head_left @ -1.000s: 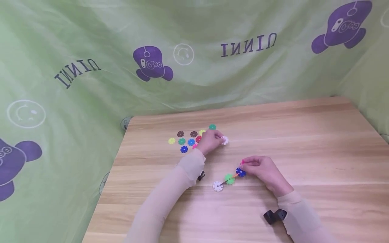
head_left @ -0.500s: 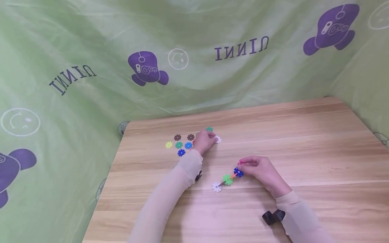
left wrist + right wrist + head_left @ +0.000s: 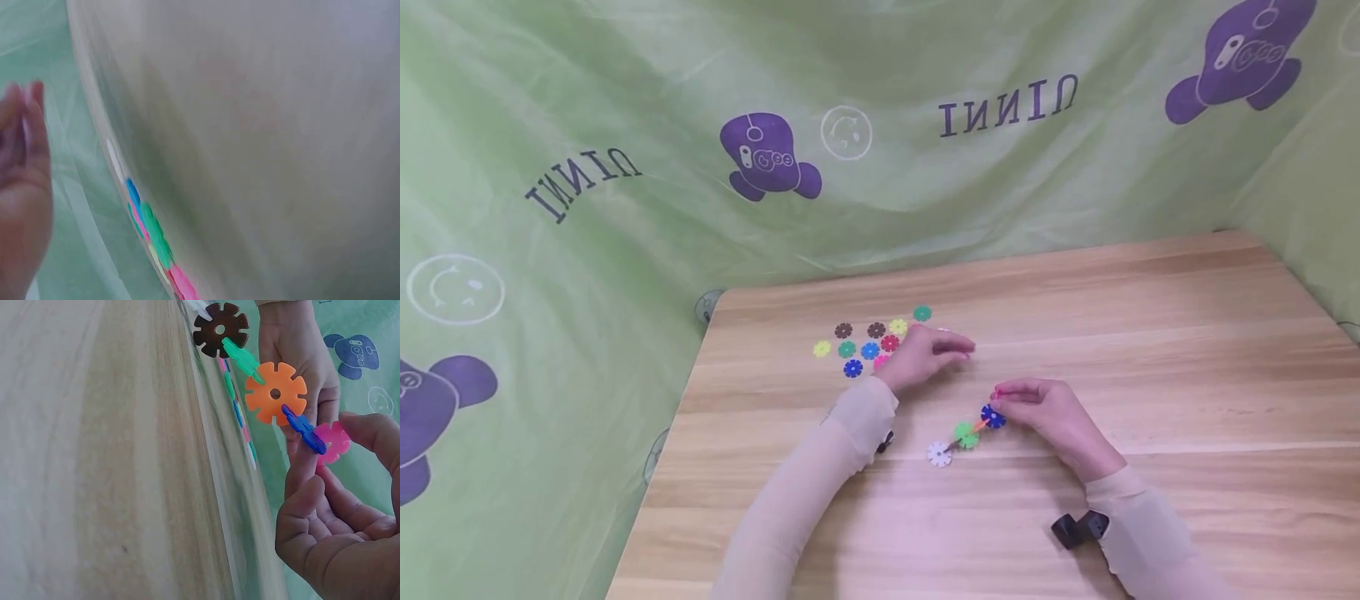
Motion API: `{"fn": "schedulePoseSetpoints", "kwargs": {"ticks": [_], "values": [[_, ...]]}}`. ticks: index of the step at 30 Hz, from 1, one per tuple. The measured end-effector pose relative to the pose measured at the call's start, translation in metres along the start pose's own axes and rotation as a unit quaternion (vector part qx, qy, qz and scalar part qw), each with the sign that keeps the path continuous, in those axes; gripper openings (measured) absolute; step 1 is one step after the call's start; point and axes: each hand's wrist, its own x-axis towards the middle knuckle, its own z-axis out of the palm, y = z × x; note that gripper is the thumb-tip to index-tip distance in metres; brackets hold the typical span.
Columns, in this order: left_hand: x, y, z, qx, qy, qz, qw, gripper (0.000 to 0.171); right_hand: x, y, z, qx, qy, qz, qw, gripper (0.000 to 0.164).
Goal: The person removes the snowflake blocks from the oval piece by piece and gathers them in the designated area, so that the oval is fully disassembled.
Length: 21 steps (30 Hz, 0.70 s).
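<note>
My right hand [image 3: 1052, 421] pinches the pink snowflake disc [image 3: 334, 442] that ends a chain of slotted plastic discs. From the pink one, the chain runs through a blue disc [image 3: 993, 416], an orange disc [image 3: 275, 394], a light green disc [image 3: 966, 435] and a brown disc [image 3: 220, 330] to a white disc [image 3: 938, 454]. My left hand [image 3: 928, 357] hovers over the table with its fingers stretched to the right and nothing visible between them. Behind those fingers a loose white disc [image 3: 943, 331] is mostly hidden.
Several loose discs lie flat to the left of and behind my left hand, among them a yellow disc [image 3: 822, 349], a dark blue disc [image 3: 853, 368] and a green disc [image 3: 922, 313]. The wooden table [image 3: 1135, 333] meets a green curtain [image 3: 895, 225] at the back.
My left fingers have come away from the loose white disc and moved a little right and nearer. The right hand keeps its hold on the chain, almost in place.
</note>
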Motion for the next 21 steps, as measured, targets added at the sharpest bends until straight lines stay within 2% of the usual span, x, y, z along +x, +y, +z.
{"fn": "schedulePoseSetpoints", "kwargs": {"ticks": [3, 6, 13, 21], "values": [[-0.004, 0.006, 0.005, -0.042, -0.067, 0.045, 0.9958, 0.027, 0.000, -0.001, -0.001, 0.000, 0.000, -0.003, 1.000, 0.054], [-0.006, 0.009, 0.008, -0.062, -0.103, 0.063, 0.9907, 0.027, 0.000, -0.002, -0.002, 0.007, -0.001, -0.004, 1.000, 0.056], [-0.010, 0.014, 0.011, -0.080, -0.137, 0.067, 0.9850, 0.030, 0.001, -0.004, -0.002, 0.057, -0.016, -0.012, 0.998, 0.062], [-0.011, 0.013, 0.014, -0.090, -0.167, 0.073, 0.9791, 0.031, 0.005, -0.006, -0.001, 0.066, -0.024, -0.013, 0.997, 0.063]]}}
